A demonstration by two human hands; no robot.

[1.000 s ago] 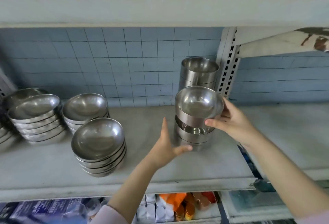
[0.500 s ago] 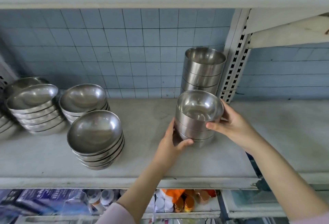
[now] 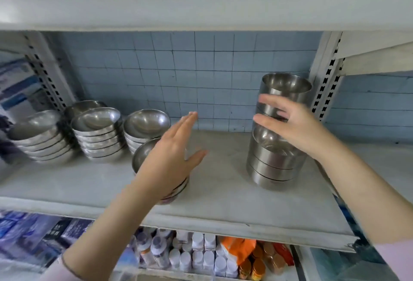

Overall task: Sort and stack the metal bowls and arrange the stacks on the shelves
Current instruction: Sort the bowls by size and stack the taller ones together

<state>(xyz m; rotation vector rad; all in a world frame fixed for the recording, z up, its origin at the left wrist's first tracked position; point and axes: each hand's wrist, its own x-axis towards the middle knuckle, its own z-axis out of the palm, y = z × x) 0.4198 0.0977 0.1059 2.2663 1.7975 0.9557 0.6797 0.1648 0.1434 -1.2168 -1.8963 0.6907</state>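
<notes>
Both hands spread empty, left hand, right hand, bowl stacks on shelf

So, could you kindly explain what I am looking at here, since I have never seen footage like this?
There is no machine: this is one wide-angle camera worn on a person's head, looking forward and down at their two bare hands. They face a white shelf backed by blue tiles. On its left side stand several stacks of shallow metal bowls. On the right are two stacks of straight-sided steel bowls, a front stack and a taller one behind it. The left hand hovers open above the nearest shallow stack. The right hand is open too, fingers spread in front of the steel stacks. Neither hand holds anything. Bottles and packets sit on the shelf below.
</notes>
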